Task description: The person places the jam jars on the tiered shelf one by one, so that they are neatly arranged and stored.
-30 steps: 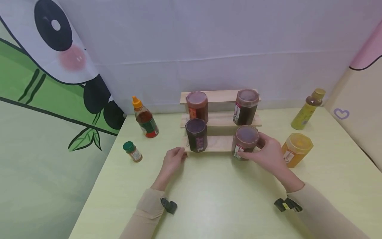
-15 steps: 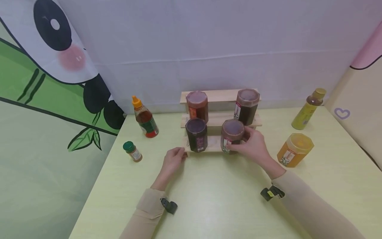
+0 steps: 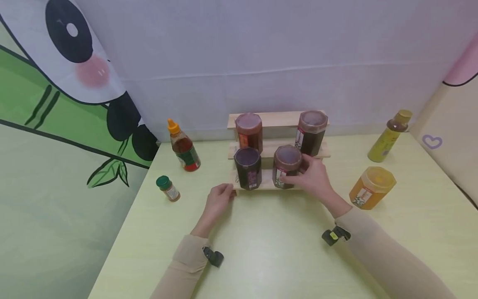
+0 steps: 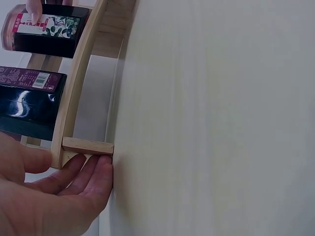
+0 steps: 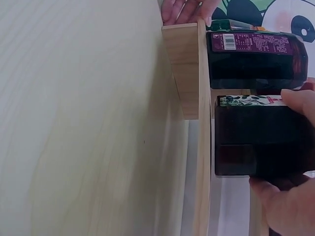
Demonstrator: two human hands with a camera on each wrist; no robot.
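My right hand grips a dark eight-sided jar with a pale lid, thumb on one side and fingers on the other. The jar is upright over the lowest step of a three-step wooden rack; I cannot tell whether its base touches the board. To its left, apart from it, a dark jar with a purple label stands on that step. My left hand holds the rack's front left end, thumb against the board and fingers curled below it. In the right wrist view, the gripped jar shows its dark side.
On the middle step are a reddish-brown jar and another dark jar. An orange-yellow jar and a yellow-green bottle stand right. An orange-capped sauce bottle and a small green-lidded bottle stand left.
My right hand has carried the gripped jar leftward and slightly back, from the lowest step's right end to nearer the purple-labelled jar. My left hand has kept its hold on the rack.
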